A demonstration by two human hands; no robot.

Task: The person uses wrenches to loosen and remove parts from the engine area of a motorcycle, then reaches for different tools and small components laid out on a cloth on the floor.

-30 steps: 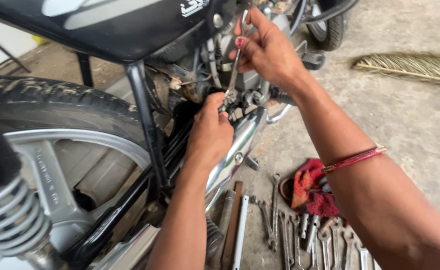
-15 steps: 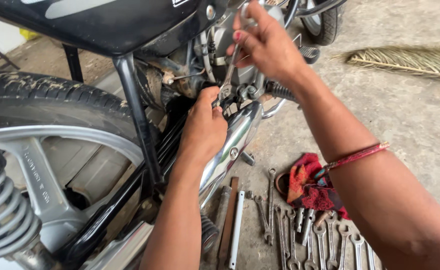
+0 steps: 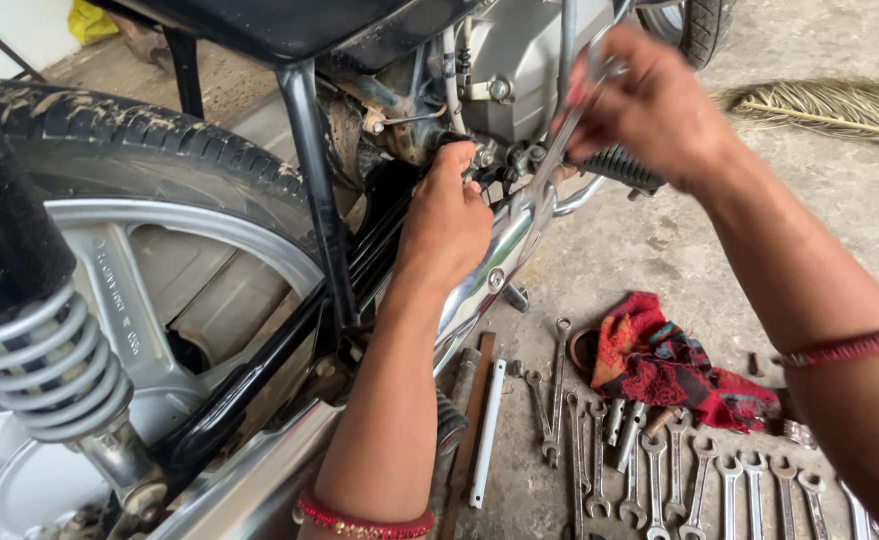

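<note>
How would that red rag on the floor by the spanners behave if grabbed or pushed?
The red rag lies crumpled in soft folds, so it is probably floppy and would sag from any grip. It looks like thin cloth, likely light for its size. It overlaps some spanners on the rough concrete floor, so a push would likely bunch it rather than slide it.

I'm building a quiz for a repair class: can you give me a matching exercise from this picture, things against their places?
Things:
1. left hand
2. right hand
3. red cloth
4. spanners

Places:
A. crumpled on the concrete floor
B. laid in a row on the floor
C. reaching in by the chrome exhaust pipe
D. raised, holding a metal tool

Pairs: 1-C, 2-D, 3-A, 4-B
</note>
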